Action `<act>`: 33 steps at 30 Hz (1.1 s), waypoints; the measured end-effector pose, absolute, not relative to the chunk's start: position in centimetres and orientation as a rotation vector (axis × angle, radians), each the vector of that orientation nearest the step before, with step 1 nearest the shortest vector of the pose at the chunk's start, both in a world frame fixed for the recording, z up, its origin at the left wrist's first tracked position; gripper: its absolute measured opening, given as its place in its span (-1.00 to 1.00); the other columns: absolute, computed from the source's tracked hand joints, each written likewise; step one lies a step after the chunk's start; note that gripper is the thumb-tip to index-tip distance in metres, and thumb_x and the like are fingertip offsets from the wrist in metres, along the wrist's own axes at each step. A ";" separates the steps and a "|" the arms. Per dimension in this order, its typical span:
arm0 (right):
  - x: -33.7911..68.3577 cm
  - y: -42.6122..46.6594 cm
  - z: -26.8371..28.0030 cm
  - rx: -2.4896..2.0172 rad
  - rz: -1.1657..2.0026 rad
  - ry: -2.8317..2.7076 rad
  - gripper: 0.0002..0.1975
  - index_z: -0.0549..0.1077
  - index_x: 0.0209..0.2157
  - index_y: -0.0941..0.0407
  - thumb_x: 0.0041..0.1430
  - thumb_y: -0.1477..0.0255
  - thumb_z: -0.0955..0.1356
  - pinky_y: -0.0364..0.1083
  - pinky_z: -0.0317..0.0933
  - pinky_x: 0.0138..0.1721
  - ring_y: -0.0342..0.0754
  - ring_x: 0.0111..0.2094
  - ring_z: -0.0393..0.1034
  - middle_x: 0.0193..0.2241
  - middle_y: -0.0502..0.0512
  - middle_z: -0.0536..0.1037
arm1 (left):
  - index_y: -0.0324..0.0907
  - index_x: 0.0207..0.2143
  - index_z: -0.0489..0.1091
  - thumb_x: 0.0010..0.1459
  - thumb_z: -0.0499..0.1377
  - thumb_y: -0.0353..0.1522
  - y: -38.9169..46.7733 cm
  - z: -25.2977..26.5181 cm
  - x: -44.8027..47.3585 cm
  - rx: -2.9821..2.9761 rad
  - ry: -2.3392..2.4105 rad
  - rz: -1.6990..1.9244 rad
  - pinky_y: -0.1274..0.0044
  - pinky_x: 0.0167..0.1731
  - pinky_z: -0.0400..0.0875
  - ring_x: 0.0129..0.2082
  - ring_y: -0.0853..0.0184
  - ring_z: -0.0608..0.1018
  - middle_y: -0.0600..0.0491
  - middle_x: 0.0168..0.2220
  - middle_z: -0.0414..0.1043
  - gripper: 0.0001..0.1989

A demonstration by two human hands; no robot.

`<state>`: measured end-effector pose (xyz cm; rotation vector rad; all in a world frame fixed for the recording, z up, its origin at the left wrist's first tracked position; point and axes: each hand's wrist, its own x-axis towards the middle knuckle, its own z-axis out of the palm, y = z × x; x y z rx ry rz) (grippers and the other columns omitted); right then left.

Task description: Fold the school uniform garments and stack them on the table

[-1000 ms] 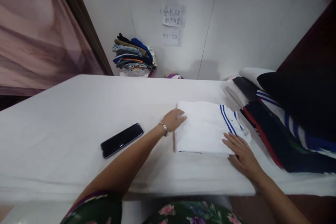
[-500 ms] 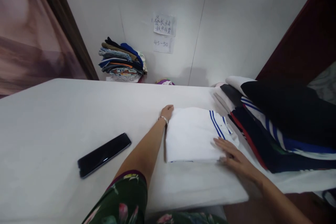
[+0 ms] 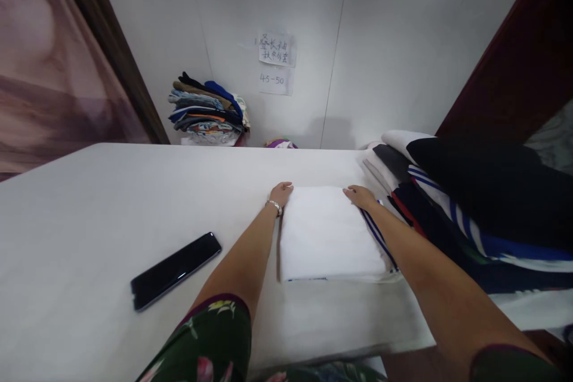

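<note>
A folded white garment (image 3: 329,236) with blue stripes along its right side lies flat on the white table. At its far left corner is my left hand (image 3: 281,194), its fingers curled over the edge. My right hand (image 3: 359,196) pinches the far edge toward the right, thumb and fingers close together on the cloth. The fingertips of both hands are partly hidden. My right forearm passes over the striped side and covers part of it.
A black phone (image 3: 176,271) lies on the table (image 3: 111,209) to the left. Piled clothes (image 3: 483,191) stand close on the right. Beyond the far edge is another stack of clothes (image 3: 208,107). Handwritten paper signs (image 3: 276,64) hang on the wall.
My right hand has moved from the garment's near right side to its far edge. The striped right part now lies flatter and further under. My left hand stays at the far left corner.
</note>
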<state>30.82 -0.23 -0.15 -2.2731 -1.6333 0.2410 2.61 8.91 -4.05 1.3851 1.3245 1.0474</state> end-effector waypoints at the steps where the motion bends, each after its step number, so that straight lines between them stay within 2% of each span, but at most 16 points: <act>1: 31.0 -0.4 -0.4 -2.289 0.230 -1.635 -0.64 0.52 -0.16 0.10 0.20 0.18 0.25 -0.02 0.19 -0.05 0.07 -0.12 0.45 -0.29 0.13 0.61 | -0.17 -0.27 0.50 0.00 0.26 -0.39 9.0 -4.1 2.7 1.391 1.338 1.037 0.52 -0.25 0.45 -0.32 0.35 0.55 0.04 -0.33 0.56 -0.82; 4: 31.2 -0.9 -1.1 -2.324 0.177 -1.612 -0.63 0.53 -0.25 0.09 0.20 0.14 0.23 -0.05 0.16 -0.09 0.07 -0.13 0.44 -0.37 0.12 0.61 | -0.17 -0.32 0.50 -0.02 0.26 -0.42 9.5 -4.2 3.2 1.415 1.402 1.008 0.53 -0.24 0.44 -0.32 0.35 0.55 0.05 -0.33 0.56 -0.85; 9: 31.2 -1.1 -1.9 -2.353 0.143 -1.578 -0.62 0.52 -0.21 0.06 0.18 0.11 0.24 -0.08 0.13 -0.13 0.04 -0.15 0.44 -0.36 0.09 0.60 | -0.15 -0.26 0.48 0.02 0.21 -0.42 9.5 -4.1 3.8 1.511 1.540 0.947 0.53 -0.18 0.42 -0.24 0.34 0.55 0.05 -0.26 0.56 -0.83; 15: 31.3 -0.9 -2.1 -2.367 0.134 -1.590 -0.61 0.52 -0.17 0.06 0.17 0.11 0.24 -0.08 0.15 -0.16 0.05 -0.14 0.44 -0.29 0.10 0.61 | -0.08 -0.36 0.48 0.01 0.19 -0.40 7.9 -4.0 3.8 1.712 1.671 0.801 0.42 -0.01 0.29 -0.04 0.20 0.49 0.02 -0.16 0.55 -0.89; 21: 31.0 -1.1 -1.8 -2.372 0.133 -1.613 -0.59 0.51 -0.11 0.06 0.16 0.11 0.25 -0.07 0.18 -0.17 0.06 -0.12 0.43 -0.24 0.11 0.60 | -0.12 -0.23 0.49 0.05 0.19 -0.32 8.3 -1.5 3.7 1.815 1.677 0.612 0.46 -0.10 0.36 -0.09 0.18 0.54 -0.03 -0.13 0.55 -0.79; 23: 30.9 -1.1 -1.8 -2.373 0.125 -1.608 -0.58 0.51 -0.10 0.06 0.16 0.11 0.25 -0.06 0.19 -0.16 0.07 -0.09 0.42 -0.20 0.12 0.60 | -0.13 -0.12 0.47 0.05 0.20 -0.21 7.8 -0.3 4.5 1.868 1.671 0.595 0.38 0.00 0.30 0.04 0.11 0.46 -0.08 0.01 0.47 -0.66; 26: 30.9 -1.1 -1.9 -2.379 0.126 -1.595 -0.57 0.51 -0.09 0.05 0.15 0.10 0.25 -0.07 0.20 -0.17 0.07 -0.09 0.42 -0.17 0.13 0.58 | -0.05 0.06 0.36 0.08 0.13 -0.02 5.3 0.4 6.4 2.108 1.546 0.582 0.27 0.23 -0.03 0.27 0.09 0.16 -0.01 0.26 0.19 -0.46; 28: 31.0 -1.2 -2.0 -2.385 0.135 -1.588 -0.56 0.50 -0.09 0.05 0.16 0.09 0.24 -0.08 0.21 -0.19 0.05 -0.11 0.43 -0.19 0.12 0.59 | -0.03 0.15 0.27 0.10 0.03 0.05 3.3 -0.1 7.4 2.323 1.417 0.426 0.19 0.26 -0.21 0.33 0.10 0.02 0.00 0.33 0.02 -0.37; 31: 31.1 -1.2 -2.0 -2.391 0.147 -1.585 -0.55 0.50 -0.09 0.05 0.18 0.08 0.23 -0.08 0.22 -0.18 0.05 -0.14 0.44 -0.21 0.12 0.60 | -0.05 0.24 0.14 0.14 -0.10 0.08 1.1 -1.2 7.8 2.450 1.351 0.141 0.12 0.26 -0.25 0.35 0.09 -0.07 -0.04 0.36 -0.10 -0.30; 33: 31.1 -1.2 -1.8 -2.393 0.143 -1.588 -0.54 0.49 -0.07 0.08 0.19 0.09 0.23 -0.04 0.21 -0.13 0.08 -0.11 0.43 -0.18 0.15 0.59 | -0.07 0.27 0.08 0.16 -0.15 0.07 0.6 -1.6 7.6 2.454 1.369 0.075 0.11 0.25 -0.26 0.35 0.09 -0.11 -0.04 0.37 -0.15 -0.29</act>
